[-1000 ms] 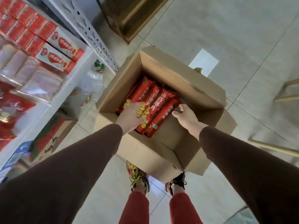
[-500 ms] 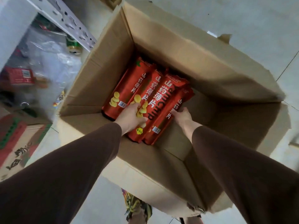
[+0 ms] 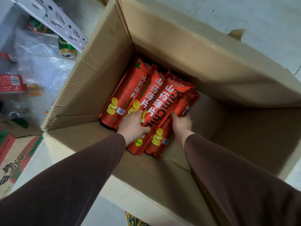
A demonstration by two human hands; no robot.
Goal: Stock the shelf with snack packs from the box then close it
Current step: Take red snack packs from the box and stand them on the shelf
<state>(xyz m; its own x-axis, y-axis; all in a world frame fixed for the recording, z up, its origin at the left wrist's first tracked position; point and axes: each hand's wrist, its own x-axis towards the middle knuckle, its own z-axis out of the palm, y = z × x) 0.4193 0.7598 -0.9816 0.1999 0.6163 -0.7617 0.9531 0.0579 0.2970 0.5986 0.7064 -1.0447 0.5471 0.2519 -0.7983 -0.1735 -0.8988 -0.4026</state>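
An open cardboard box (image 3: 104,66) stands on the floor with its flaps up. Inside lie several long red snack packs (image 3: 125,95) printed with yellow chips, side by side against the left wall. My left hand (image 3: 132,126) is inside the box, fingers curled around the left edge of the top pack labelled Yam Chip (image 3: 161,108). My right hand (image 3: 181,123) grips the right side of that same bundle, fingers tucked under the rightmost pack. The shelf boards are out of view; only its perforated white post (image 3: 55,18) shows at upper left.
Under the shelf at left lie clear plastic wrap (image 3: 40,62), a green can (image 3: 66,48) and a red package (image 3: 11,83). A printed carton (image 3: 14,157) sits at lower left. Pale floor tiles surround the box. The right half of the box bottom is bare cardboard.
The view has dropped closer into the box. Both hands have gone deeper and closed around the packs; the right hand went from open beside them to gripping them.
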